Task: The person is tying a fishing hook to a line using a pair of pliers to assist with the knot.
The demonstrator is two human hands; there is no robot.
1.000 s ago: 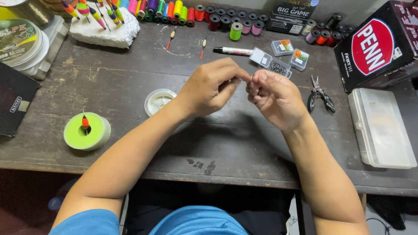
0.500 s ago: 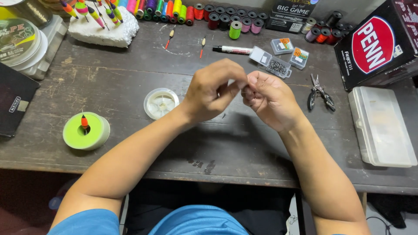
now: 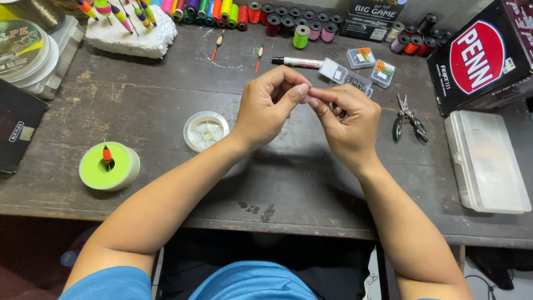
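**Fine pinch work over the bench**

I judge I'm at a fiddly joining step: both hands meet above the table (image 3: 166,111), fingertips nearly touching, working something too small to make out. It may be fine line from the clear spool (image 3: 206,131) just beside my left wrist, but I cannot see any strand. What it calls for now, I'd say, is steady fingers and a firm pinch, since anything this tiny would slip easily.

My left hand (image 3: 269,108) is curled nearly closed, thumb and forefinger pressed together at the tips. My right hand (image 3: 348,119) is likewise curled, forefinger and thumb pinched toward the left ones. Whatever I hold sits right between the two pinches, lifted off the wood; I cannot tell what it is.

Around me: pliers (image 3: 408,115) near my right hand, a clear box (image 3: 486,161) further right, a marker (image 3: 297,62) and small hook boxes (image 3: 355,78) beyond my fingers, and a green spool (image 3: 109,166) with a float well off to the left.
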